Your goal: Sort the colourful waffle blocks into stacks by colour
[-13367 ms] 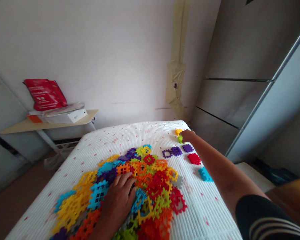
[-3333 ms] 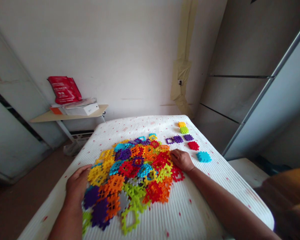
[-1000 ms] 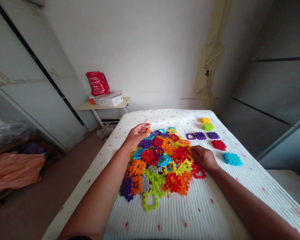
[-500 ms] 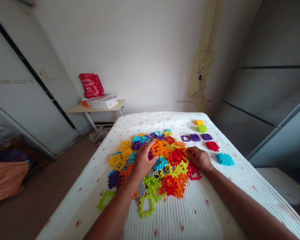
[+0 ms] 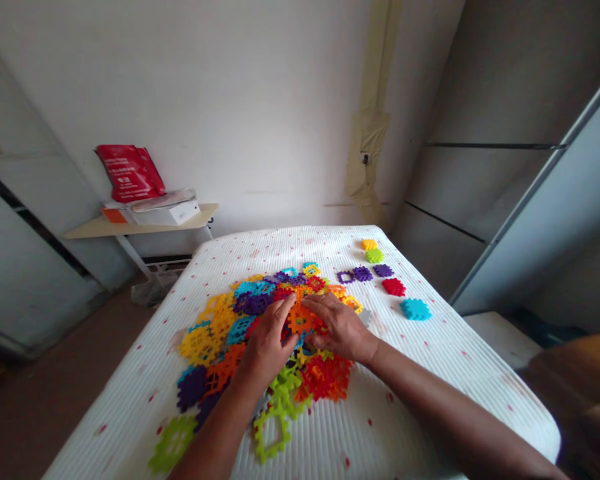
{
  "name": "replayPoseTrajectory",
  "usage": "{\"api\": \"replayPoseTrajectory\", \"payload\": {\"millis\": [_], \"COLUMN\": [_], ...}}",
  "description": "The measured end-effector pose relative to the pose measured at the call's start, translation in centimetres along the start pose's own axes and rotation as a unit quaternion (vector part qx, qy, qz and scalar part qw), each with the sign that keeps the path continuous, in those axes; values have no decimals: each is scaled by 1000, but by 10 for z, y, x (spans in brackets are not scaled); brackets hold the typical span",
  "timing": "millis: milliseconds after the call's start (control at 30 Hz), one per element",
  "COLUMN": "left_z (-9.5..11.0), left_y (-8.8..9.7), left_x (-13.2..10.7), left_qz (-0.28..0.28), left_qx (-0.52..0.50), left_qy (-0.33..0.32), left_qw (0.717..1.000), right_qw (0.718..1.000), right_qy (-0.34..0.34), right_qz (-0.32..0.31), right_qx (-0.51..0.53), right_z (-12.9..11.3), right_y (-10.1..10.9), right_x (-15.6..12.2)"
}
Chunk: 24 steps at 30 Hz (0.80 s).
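A heap of bright plastic interlocking tiles (image 5: 217,317), some solid and some window-like, lies on the white quilted cover. Over its middle, my left hand (image 5: 267,343) curves its fingers and thumb around the left side of an orange window tile (image 5: 299,321). My right hand (image 5: 343,327) meets the same tile from the right, fingers bent at its upper edge and thumb below. The fingertips partly hide how the tile is gripped. Red tiles (image 5: 323,378) and a green frame tile (image 5: 271,437) lie nearer me.
To the right of the heap sit separate tiles: yellow (image 5: 369,245), green (image 5: 375,255), several purple (image 5: 363,274), red (image 5: 394,287) and blue (image 5: 416,309). Beyond the bed's left edge, a small table (image 5: 97,228) bears a red bag (image 5: 130,173) and a white box (image 5: 167,212).
My right hand has moved left from the heap's right edge to the orange tile beside my left hand. The view has turned to the right.
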<state>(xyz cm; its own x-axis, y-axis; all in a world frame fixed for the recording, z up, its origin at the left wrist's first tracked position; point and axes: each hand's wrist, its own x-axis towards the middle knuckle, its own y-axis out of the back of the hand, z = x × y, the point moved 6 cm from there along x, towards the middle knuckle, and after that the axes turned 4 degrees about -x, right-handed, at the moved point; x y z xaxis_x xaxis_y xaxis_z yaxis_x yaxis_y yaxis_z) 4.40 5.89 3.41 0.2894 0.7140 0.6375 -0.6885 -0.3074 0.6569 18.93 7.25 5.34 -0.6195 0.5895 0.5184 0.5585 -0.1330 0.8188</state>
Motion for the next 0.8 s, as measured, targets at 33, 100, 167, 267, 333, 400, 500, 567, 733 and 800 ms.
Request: {"api": "replayPoseTrajectory", "payload": {"millis": [33,100,167,267,333,400,500,567,733,800], "left_z": [1,3,5,11,13,13,9,7,11,15], "left_y": [-1,-2,-2,-2,-1,2,6,8,8,8], "left_x": [-1,-1,-2,-2,-4,-6,-9,-9,-7,-5], "left_qz": [0,3,8,10,14,26,51,62,81,85], "left_qx": [4,13,19,25,31,38,42,38,36,40], "left_qy": [-9,-22,-34,-55,-67,-73,-78,-79,-105,-118], "left_qw": [1000,1000,999,998,997,996,995,994,991,988], "right_qw": [1000,999,998,996,995,995,996,994,976,967], "right_qy": [-2,-7,-11,-10,-10,-15,-45,-79,-199,-237], "right_qz": [-10,-25,-33,-42,-46,-44,-27,-23,-33,-51], "right_qx": [-13,-31,-46,-77,-91,-89,-74,-74,-86,-82], "right_z": [-2,-5,-7,-8,-7,-2,15,32,83,99], "right_y": [-1,-1,0,3,10,22,48,65,101,107], "right_x": [1,2,2,-1,-7,-19,-53,-85,-167,-189]}}
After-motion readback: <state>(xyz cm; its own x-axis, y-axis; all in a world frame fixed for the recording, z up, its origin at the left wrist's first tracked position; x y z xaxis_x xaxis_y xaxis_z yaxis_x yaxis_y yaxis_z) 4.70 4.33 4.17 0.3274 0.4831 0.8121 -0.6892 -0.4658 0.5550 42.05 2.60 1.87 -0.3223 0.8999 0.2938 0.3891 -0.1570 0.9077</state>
